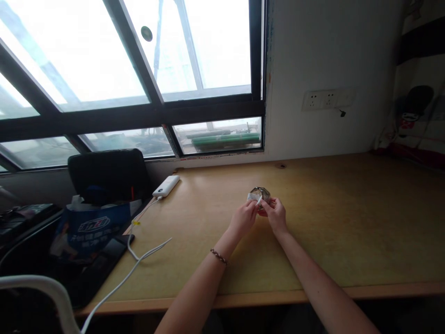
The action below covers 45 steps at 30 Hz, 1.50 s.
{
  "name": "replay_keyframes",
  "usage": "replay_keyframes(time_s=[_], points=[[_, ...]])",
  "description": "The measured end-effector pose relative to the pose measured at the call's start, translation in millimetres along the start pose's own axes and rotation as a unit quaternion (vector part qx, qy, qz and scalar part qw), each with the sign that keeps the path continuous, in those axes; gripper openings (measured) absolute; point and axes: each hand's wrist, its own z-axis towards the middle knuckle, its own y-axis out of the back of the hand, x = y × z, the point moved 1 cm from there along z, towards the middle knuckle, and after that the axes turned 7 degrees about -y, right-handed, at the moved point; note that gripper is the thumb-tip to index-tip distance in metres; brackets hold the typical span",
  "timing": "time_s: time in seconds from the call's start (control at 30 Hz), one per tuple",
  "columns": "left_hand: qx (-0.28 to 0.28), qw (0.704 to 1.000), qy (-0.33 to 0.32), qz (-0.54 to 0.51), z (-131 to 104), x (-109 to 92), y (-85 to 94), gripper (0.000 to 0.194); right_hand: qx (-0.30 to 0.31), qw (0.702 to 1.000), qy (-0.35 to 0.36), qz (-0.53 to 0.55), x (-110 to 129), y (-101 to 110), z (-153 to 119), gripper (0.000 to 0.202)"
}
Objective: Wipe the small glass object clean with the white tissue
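Note:
Both of my hands meet over the middle of the wooden table (194,222). Between them is a small round object (264,191) with a brown and dark banded surface; its kind is unclear at this size. A white strip or tag (253,197) shows on its near left side. My left hand (244,215), with a braided bracelet on the wrist, has its fingertips pinched at the white piece. My right hand (276,215) curls around the right and near side of the round object, its thumb by the white piece. My fingers hide the object's lower part.
A white power bank (167,186) lies at the table's left edge, a white cable (139,260) running from it. Left of the table are a black chair (107,171) and a blue bag (92,227). A wall socket (325,99) sits right of the window.

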Motion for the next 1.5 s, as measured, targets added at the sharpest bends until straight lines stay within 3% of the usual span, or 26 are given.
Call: replay_keyframes(time_s=[0.27,0.5,0.63,0.87,1.07,1.17,1.3,1.5], points=[[0.011,0.998,-0.04,0.047,3,2,10.4,0.032,0.032,0.999,-0.018,0.019,4,1,1,0.038],[-0.002,0.995,0.025,-0.098,1,-3,-4.7,0.031,0.014,0.999,0.047,0.012,3,2,-1,0.038],[-0.007,0.984,0.008,-0.177,2,1,-10.8,0.026,0.062,0.993,0.031,0.093,-2,0,0,0.032],[0.016,0.997,-0.074,-0.018,-5,6,-7.5,0.019,0.172,0.958,-0.077,0.218,0,-7,-1,0.017],[0.055,0.986,-0.134,0.078,-5,11,-4.2,0.028,0.131,0.955,-0.142,0.225,2,3,12,0.032],[0.051,0.987,-0.147,0.051,-3,13,-1.0,0.029,0.123,0.955,-0.138,0.232,-1,7,20,0.033],[0.03,0.992,-0.118,-0.021,-2,8,-2.4,0.027,0.108,0.96,-0.109,0.236,-8,8,25,0.03],[0.02,0.995,-0.037,-0.09,-8,-3,-26.6,0.024,0.13,0.958,-0.077,0.245,-11,2,16,0.028]])
